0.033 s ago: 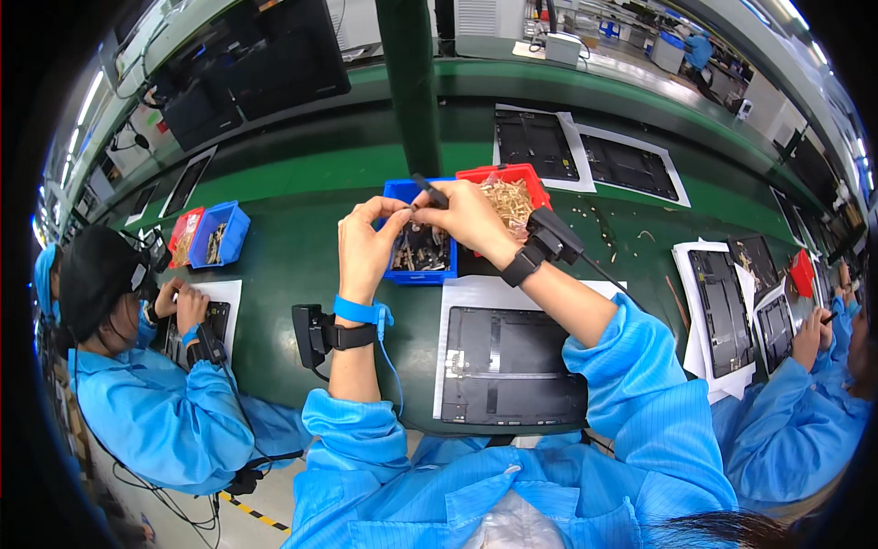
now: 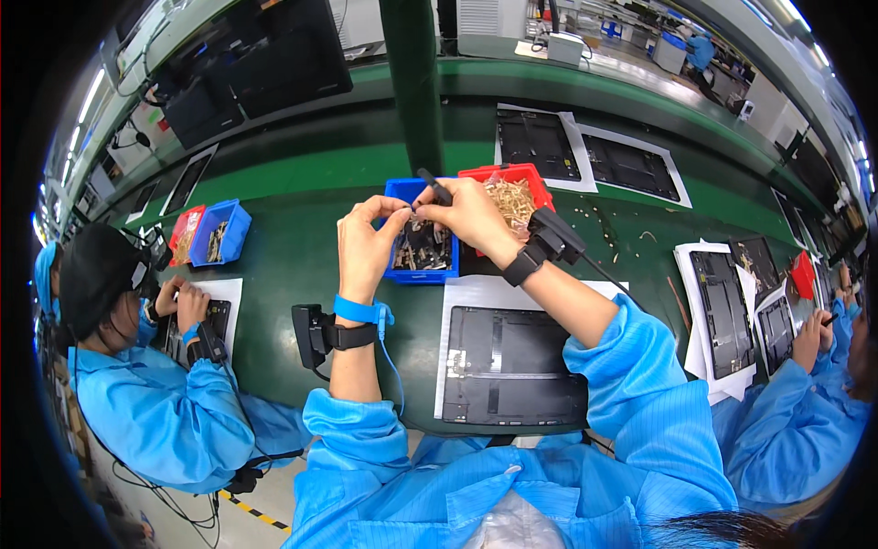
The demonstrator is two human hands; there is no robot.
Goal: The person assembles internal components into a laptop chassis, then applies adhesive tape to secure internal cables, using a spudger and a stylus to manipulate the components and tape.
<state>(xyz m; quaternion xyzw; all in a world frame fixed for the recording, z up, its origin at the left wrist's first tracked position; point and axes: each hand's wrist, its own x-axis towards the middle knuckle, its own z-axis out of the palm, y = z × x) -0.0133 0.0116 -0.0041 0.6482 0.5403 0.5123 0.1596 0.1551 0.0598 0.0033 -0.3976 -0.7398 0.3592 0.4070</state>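
Both my hands meet over a blue bin that holds small dark and metallic parts. My left hand is closed in a pinch, thumb against fingertips; whatever lies between them is too small to make out. In my right hand is a black pen-like tool, its upper end sticking out above the fingers. The right thumb and fingertips come close to the left fingertips, and I cannot tell whether they touch. A black tablet-like housing panel lies on white sheeting nearer to me.
A red bin of small gold-coloured parts adjoins the blue one. More housing panels lie at the back and a stack at the right. A green post rises behind the bins. Co-workers sit on either side. A wrist cord hangs from my left wrist.
The black tool in my right hand has tipped slightly, its upper end moving up and to the right. Both hands stay in nearly the same place.
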